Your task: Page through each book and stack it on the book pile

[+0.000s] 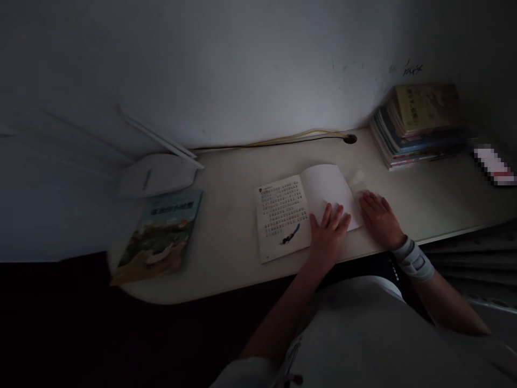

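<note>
An open book (283,215) lies on the desk in front of me, printed text and a small drawing on its left page, the right page (327,186) blank white. My left hand (330,231) rests on the lower part of that blank page, fingers spread, gripping nothing. Just past the book's right edge, my right hand (379,218) lies flat with its fingers stretched out. A faint pale, see-through patch (357,180) shows by its fingertips; I cannot make out what it is. A grey wristband (414,260) circles my right wrist.
A picture-covered book (165,234) lies at the desk's left end, beside a white lamp-like base (157,175). Stacked books (420,129) stand at the back right, near a phone (495,164). Cables (274,141) run along the wall into a desk hole (349,139).
</note>
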Action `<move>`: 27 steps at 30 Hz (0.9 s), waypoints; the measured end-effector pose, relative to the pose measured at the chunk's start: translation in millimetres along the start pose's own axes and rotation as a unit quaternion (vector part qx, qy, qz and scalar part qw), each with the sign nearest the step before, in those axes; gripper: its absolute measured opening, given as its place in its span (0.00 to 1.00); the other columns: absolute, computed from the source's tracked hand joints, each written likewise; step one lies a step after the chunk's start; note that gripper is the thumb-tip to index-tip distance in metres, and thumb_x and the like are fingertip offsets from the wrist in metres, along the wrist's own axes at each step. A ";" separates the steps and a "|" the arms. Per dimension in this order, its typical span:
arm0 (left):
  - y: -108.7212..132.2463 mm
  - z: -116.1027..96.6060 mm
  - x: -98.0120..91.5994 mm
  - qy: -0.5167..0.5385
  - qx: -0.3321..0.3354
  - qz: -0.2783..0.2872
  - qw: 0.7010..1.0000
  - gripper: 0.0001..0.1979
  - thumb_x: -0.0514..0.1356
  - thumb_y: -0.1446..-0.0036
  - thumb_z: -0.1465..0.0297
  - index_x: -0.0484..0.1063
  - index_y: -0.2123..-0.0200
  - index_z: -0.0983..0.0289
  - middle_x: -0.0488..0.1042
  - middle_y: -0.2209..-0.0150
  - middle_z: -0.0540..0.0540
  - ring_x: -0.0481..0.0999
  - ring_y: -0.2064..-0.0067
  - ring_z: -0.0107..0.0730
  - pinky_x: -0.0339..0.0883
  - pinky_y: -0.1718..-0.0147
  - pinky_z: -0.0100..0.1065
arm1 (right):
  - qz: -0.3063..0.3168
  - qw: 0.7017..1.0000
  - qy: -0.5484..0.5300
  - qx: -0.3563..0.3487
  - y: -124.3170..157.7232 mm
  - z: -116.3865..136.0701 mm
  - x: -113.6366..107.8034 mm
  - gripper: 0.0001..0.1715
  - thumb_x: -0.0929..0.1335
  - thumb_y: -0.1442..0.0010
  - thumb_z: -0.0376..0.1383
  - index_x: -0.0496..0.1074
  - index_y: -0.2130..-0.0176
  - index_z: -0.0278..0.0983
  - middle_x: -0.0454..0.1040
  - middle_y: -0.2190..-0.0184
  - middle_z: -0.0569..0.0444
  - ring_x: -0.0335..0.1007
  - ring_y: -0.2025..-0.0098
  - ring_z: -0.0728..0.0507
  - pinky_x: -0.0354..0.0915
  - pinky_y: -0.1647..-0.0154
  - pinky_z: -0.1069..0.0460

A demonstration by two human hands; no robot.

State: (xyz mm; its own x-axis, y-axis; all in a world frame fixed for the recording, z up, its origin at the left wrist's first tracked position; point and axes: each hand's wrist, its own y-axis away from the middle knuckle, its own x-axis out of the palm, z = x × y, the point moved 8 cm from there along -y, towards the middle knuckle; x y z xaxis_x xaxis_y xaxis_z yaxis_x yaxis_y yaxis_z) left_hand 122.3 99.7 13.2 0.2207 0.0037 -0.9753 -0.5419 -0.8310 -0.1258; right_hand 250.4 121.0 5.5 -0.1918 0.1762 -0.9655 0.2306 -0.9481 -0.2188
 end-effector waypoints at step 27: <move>13.2 -6.6 -2.4 0.057 0.072 0.022 0.996 0.19 0.47 0.38 0.73 0.66 0.45 0.57 0.67 0.41 0.57 0.59 0.37 0.41 0.38 0.40 0.64 | 0.070 0.994 0.032 -0.079 -26.6 -7.5 6.8 0.37 0.56 0.35 0.48 0.58 0.39 0.23 0.55 0.37 0.34 0.49 0.35 0.33 0.49 0.38 0.39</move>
State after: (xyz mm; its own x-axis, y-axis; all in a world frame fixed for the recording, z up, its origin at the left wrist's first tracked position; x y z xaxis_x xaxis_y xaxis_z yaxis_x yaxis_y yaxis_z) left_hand 120.0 85.0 15.1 0.2793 -0.1008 -0.9549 -0.6620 -0.7405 -0.1154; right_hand 250.2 149.4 3.6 -0.0879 0.0659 -0.9939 0.3990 -0.9120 -0.0958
